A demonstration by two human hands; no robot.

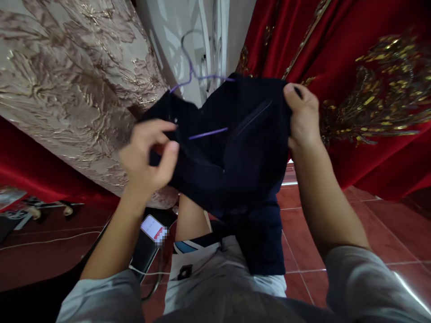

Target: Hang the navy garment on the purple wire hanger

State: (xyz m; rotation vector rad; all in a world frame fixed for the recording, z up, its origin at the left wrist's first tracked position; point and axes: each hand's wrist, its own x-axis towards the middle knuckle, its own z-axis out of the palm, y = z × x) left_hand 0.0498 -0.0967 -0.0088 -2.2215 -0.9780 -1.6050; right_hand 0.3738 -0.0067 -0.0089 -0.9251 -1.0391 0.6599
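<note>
A dark navy garment (256,152) hangs in front of me on a thin purple wire hanger (191,76). It has a slanted line like a pocket or zip on its right part, and its lower end drops over my lap. My right hand (305,114) is closed on the garment's upper right edge, thumb in front. At the garment's left side is my left hand (146,152), slightly blurred, its thumb and forefinger apart near a small shiny dot on the cloth. Whether its other fingers touch the fabric is hidden.
Pale embossed fabric (84,76) hangs at the left, and red drapery (387,112) with gold sequins at the right. A lit phone (154,228) lies on a black surface beside my leg, with a white cable (148,272) nearby. Red tiles (340,229) cover the floor.
</note>
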